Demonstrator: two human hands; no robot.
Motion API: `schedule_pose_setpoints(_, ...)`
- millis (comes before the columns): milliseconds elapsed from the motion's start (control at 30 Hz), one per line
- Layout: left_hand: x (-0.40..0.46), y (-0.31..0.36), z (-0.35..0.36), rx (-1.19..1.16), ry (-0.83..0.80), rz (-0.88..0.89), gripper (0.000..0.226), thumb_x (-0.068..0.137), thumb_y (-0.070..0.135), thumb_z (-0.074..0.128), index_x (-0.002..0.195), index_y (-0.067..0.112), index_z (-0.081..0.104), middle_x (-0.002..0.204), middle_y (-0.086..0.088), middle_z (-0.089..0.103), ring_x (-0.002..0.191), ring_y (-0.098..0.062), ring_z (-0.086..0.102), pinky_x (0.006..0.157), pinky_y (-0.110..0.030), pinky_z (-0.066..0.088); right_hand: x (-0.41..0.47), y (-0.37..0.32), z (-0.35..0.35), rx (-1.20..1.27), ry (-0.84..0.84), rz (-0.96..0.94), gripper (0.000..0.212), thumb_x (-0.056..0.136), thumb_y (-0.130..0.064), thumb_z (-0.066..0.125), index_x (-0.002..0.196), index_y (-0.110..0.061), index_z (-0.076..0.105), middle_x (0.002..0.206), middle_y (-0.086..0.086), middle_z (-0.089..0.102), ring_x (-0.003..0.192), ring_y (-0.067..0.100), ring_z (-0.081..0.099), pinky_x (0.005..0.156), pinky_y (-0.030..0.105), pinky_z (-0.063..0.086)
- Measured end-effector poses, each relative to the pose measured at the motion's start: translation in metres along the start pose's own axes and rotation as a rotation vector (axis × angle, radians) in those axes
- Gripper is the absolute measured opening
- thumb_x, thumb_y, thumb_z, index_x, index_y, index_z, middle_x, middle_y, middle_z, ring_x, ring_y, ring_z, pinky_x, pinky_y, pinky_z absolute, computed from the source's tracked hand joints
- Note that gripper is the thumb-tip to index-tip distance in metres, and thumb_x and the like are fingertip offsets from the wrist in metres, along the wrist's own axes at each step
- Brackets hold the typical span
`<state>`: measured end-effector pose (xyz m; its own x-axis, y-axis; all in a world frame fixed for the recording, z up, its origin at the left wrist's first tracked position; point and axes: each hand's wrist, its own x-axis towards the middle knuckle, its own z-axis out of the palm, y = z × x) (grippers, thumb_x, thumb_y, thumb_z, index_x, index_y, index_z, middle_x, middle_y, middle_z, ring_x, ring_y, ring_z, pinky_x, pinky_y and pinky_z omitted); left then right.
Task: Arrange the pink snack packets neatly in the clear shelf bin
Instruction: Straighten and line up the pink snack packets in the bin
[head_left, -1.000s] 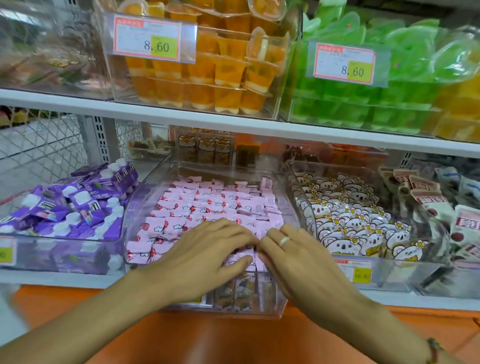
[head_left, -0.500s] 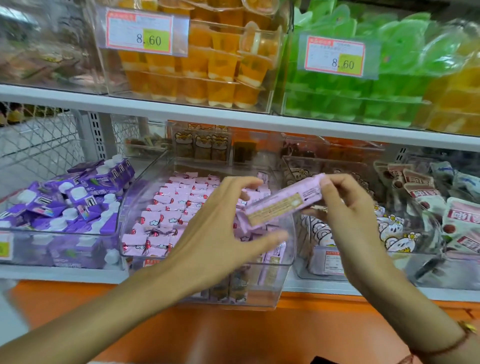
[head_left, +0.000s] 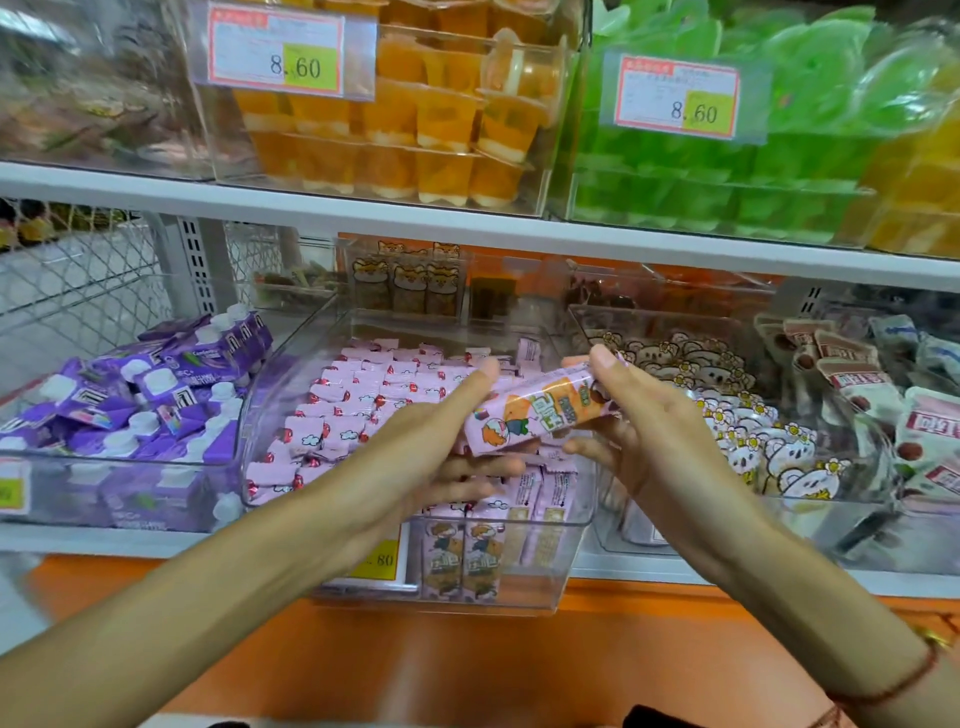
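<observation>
While both hands hover over the clear plastic shelf bin, a long pink snack packet with an orange cartoon print is held between them, above the front right part of the bin. Right hand pinches the packet's right end, thumb on top, fingers curled underneath. Left hand has fingers nearly straight, thumb lying along the packet's upper left edge, fingers spread below its lower end; touching, not wrapped round. Rows of small pink packets fill the bin behind, more standing upright at the bin's front wall. Versus half a second ago: packet now shows its printed orange face instead of the plain label side, and sits lower, closer to the bin. A second ago both hands lay flat on the packets in the bin, nothing lifted. Packet's long axis runs left-right, tilted, right end higher and farther back, left end lower, toward the viewer. Purple pouches sit in the left neighbouring bin, bear-print packets in the right one.
</observation>
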<state>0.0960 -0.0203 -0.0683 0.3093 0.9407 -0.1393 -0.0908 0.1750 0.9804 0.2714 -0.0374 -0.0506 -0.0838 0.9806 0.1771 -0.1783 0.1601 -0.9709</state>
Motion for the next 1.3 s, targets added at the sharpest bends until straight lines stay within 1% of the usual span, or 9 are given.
schedule_pose_setpoints(133, 0.001, 0.007, -0.003, 0.100, -0.049, 0.032, 0.079, 0.052, 0.082, 0.044, 0.096, 0.021, 0.070, 0.092, -0.003, 0.075, 0.078, -0.010, 0.072, 0.053, -0.020, 0.053, 0.001, 0.003, -0.004, 0.019, 0.059, 0.028, 0.035, 0.074, -0.047, 0.061, 0.069, -0.015, 0.075, 0.077, 0.003, 0.073, 0.071, 0.010, 0.070, 0.063, 0.014, 0.053)
schedule_pose_setpoints(267, -0.009, 0.007, -0.003, 0.264, 0.041, 0.319, 0.033, 0.076, 0.051, 0.061, 0.100, 0.028, 0.066, 0.084, 0.014, 0.073, 0.066, -0.001, 0.064, 0.056, -0.013, 0.050, 0.001, 0.002, -0.007, -0.127, 0.071, 0.003, 0.040, 0.071, -0.053, 0.061, 0.078, -0.017, 0.077, 0.086, 0.000, 0.074, 0.081, 0.007, 0.068, 0.063, 0.013, 0.052)
schedule_pose_setpoints(367, -0.012, 0.010, -0.005, 0.346, 0.122, 0.536, 0.028, 0.076, 0.048, 0.059, 0.098, 0.032, 0.066, 0.078, 0.020, 0.069, 0.065, 0.006, 0.059, 0.058, -0.007, 0.045, 0.000, -0.002, -0.011, -0.294, 0.014, -0.083, 0.046, 0.068, -0.053, 0.062, 0.093, -0.017, 0.075, 0.095, 0.000, 0.074, 0.089, 0.004, 0.065, 0.076, 0.013, 0.051)
schedule_pose_setpoints(567, -0.017, 0.017, -0.012, 0.792, 0.090, 0.751, 0.022, 0.086, 0.051, 0.059, 0.105, 0.041, 0.059, 0.091, 0.010, 0.065, 0.081, -0.009, 0.060, 0.063, -0.032, 0.050, -0.010, -0.003, -0.009, -0.836, 0.021, -0.452, 0.063, 0.071, -0.055, 0.070, 0.127, -0.036, 0.050, 0.122, -0.019, 0.054, 0.117, -0.004, 0.046, 0.091, 0.002, 0.030)
schedule_pose_setpoints(767, -0.006, 0.003, -0.010, 0.820, 0.052, 0.649, 0.030, 0.077, 0.050, 0.066, 0.104, 0.041, 0.059, 0.084, 0.016, 0.057, 0.071, 0.002, 0.053, 0.061, -0.025, 0.042, -0.010, -0.002, 0.000, -0.845, -0.086, -0.508, 0.031, 0.083, -0.034, 0.066, 0.113, -0.027, 0.064, 0.098, -0.012, 0.064, 0.093, 0.009, 0.059, 0.077, 0.028, 0.049)
schedule_pose_setpoints(867, -0.002, -0.007, -0.021, 0.845, -0.005, 0.528, 0.045, 0.074, 0.046, 0.073, 0.113, 0.042, 0.051, 0.097, 0.022, 0.060, 0.088, 0.002, 0.055, 0.072, -0.023, 0.048, -0.006, -0.001, -0.008, -0.707, 0.023, -0.452, 0.024, 0.080, -0.031, 0.066, 0.103, -0.025, 0.060, 0.092, -0.009, 0.068, 0.081, 0.000, 0.063, 0.068, 0.014, 0.050)
schedule_pose_setpoints(933, -0.002, -0.014, -0.027, 1.055, -0.014, 0.539, 0.034, 0.080, 0.048, 0.067, 0.109, 0.043, 0.051, 0.097, 0.025, 0.057, 0.091, 0.003, 0.051, 0.076, -0.023, 0.046, -0.005, 0.002, -0.012, -0.710, 0.049, -0.412, 0.027, 0.081, -0.031, 0.065, 0.105, -0.026, 0.053, 0.088, -0.013, 0.062, 0.078, -0.002, 0.062, 0.064, 0.009, 0.046)
schedule_pose_setpoints(1067, -0.003, -0.015, -0.035, 1.394, 0.003, 0.634, 0.019, 0.089, 0.050, 0.055, 0.105, 0.040, 0.059, 0.100, 0.023, 0.056, 0.090, 0.004, 0.038, 0.075, -0.022, 0.031, -0.004, 0.009, -0.011, -0.788, -0.031, -0.376, 0.026, 0.086, -0.034, 0.058, 0.111, -0.029, 0.051, 0.090, -0.009, 0.057, 0.081, 0.004, 0.063, 0.067, 0.014, 0.050)
schedule_pose_setpoints(1300, -0.002, -0.014, -0.039, 1.346, -0.025, 0.626, 0.016, 0.087, 0.048, 0.058, 0.101, 0.039, 0.061, 0.097, 0.024, 0.057, 0.088, 0.005, 0.043, 0.072, -0.017, 0.032, -0.012, 0.035, -0.007, -0.941, -0.147, -0.225, 0.021, 0.086, -0.033, 0.064, 0.101, -0.035, 0.051, 0.097, -0.009, 0.059, 0.080, 0.007, 0.063, 0.076, 0.035, 0.054)
